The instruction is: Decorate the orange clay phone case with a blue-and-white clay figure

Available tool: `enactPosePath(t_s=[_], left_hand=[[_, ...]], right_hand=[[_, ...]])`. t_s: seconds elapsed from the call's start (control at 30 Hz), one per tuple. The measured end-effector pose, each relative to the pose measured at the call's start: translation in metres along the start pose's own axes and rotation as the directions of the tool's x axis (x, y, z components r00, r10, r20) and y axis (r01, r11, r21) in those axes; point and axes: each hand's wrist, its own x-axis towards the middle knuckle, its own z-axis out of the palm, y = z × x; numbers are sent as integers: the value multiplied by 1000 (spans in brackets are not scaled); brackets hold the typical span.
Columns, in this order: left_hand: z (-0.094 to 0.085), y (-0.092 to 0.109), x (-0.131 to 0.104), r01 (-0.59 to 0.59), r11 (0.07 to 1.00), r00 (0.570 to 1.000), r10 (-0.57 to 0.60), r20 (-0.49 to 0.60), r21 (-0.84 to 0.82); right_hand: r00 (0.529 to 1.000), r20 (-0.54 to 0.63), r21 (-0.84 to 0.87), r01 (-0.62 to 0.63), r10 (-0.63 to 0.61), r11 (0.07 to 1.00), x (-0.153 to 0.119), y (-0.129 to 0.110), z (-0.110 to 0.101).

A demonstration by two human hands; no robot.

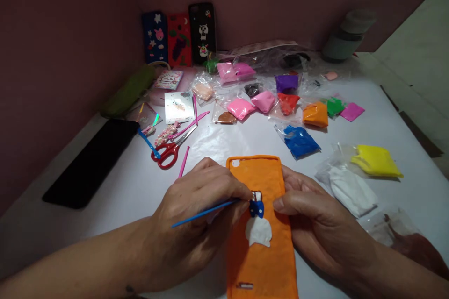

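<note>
- On the left, the blue tool [191, 219] is pinched by the left hand [205, 198], its tip hidden; through a slip, the blue piece [257, 209] could be gouged.
- Between the hands, the orange case [257, 261] is placed face up; the white piece [258, 232] could be smeared if brushed by the knuckles.
- On the right, the case's rim is clasped by the right hand [326, 217], thumb on the face; the orange layer could be dented by too firm a squeeze.
- Leftward, open bench [133, 198] is left beside the black slab [93, 163], but the pink stick [184, 162] is set just beyond the left knuckles.
- Rightward, room is narrowed by the white packet [352, 190]; the bench's right edge is set well apart.
</note>
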Motion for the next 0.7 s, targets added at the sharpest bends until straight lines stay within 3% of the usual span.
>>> enactPosePath(t_s=[0.7], left_hand=[[-2,0,-2,-2,1000,1000,2,16,20]], right_hand=[[1000,-9,-21,0,0,1000,-1,1,1]])
